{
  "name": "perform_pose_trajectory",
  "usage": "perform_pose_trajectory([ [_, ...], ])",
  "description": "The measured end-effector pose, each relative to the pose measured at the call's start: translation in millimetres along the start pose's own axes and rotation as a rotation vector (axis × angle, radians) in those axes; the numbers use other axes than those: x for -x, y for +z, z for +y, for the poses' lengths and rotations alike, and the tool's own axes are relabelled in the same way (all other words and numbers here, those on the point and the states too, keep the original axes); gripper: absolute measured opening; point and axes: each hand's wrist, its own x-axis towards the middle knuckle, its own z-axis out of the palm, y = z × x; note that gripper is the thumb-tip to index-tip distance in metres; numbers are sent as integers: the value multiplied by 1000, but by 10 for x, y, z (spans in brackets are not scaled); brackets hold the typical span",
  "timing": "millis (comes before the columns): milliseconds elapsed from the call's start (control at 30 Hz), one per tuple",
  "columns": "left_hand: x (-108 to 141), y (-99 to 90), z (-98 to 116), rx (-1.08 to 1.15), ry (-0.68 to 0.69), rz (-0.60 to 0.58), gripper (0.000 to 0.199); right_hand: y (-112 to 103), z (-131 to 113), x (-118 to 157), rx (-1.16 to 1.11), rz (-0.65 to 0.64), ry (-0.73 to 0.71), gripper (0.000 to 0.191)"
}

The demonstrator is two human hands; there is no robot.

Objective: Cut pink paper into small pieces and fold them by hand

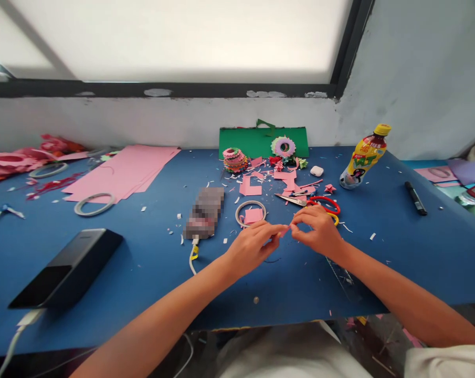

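Note:
A small pink paper piece (284,231) is pinched between my two hands above the blue table. My left hand (254,245) grips its left side between thumb and fingers. My right hand (315,229) meets it from the right, thumb and forefinger pressed together at its edge. Just behind my right hand lie scissors (328,202) with red and yellow handles, blades pointing left. A roll of tape (238,215) lies flat beyond my left hand, with a folded pink paper (253,215) inside and over its ring. Pink paper strips and scraps (286,178) are scattered behind.
A pixelated phone (204,212) with a white cable and a black box (70,268) lie left. Pink sheets (127,170) are at the back left. A bottle (365,157) stands back right, near a black marker (415,198). Paper rings (283,147) sit by a green board (241,139).

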Motion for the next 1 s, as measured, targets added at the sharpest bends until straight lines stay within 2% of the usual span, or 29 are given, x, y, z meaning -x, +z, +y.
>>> perform_pose_trajectory([
  [67, -4, -54, 6, 14, -11, 90, 18, -46, 122, -26, 28, 41, 65, 9],
  [133, -8, -97, 15, 55, -91, 197, 14, -77, 197, -49, -15, 35, 183, 11],
  [200, -9, -103, 17, 117, -233, 269, 11, -72, 177, -57, -211, -71, 328, 14],
  [267, -5, -69, 7, 186, -376, 277, 11, -31, 68, -45, -500, -231, 437, 21],
  [333, 3, -14, -11, 250, -461, 241, 12, 22, -73, -23, -700, -323, 489, 26],
  [433, 16, 48, -39, 269, -490, 170, 13, 76, -203, 7, -734, -310, 513, 28],
  [633, 21, 48, -60, 122, -369, -31, 22, 118, -129, 50, -655, -309, 502, 31],
  [700, 16, 44, -61, 166, -394, -89, 25, 114, -100, 52, -666, -360, 475, 31],
  [833, -6, 41, -71, 488, -560, -249, 29, 47, -49, 19, -686, -501, 368, 27],
  [900, -14, 43, -92, 609, -611, -293, 29, 12, -18, 0, -634, -562, 298, 25],
  [967, -11, 53, -127, 596, -628, -305, 28, 3, 14, -7, -535, -600, 244, 24],
  [1000, -5, 61, -149, 521, -615, -307, 27, 13, 29, -6, -464, -599, 231, 23],
])
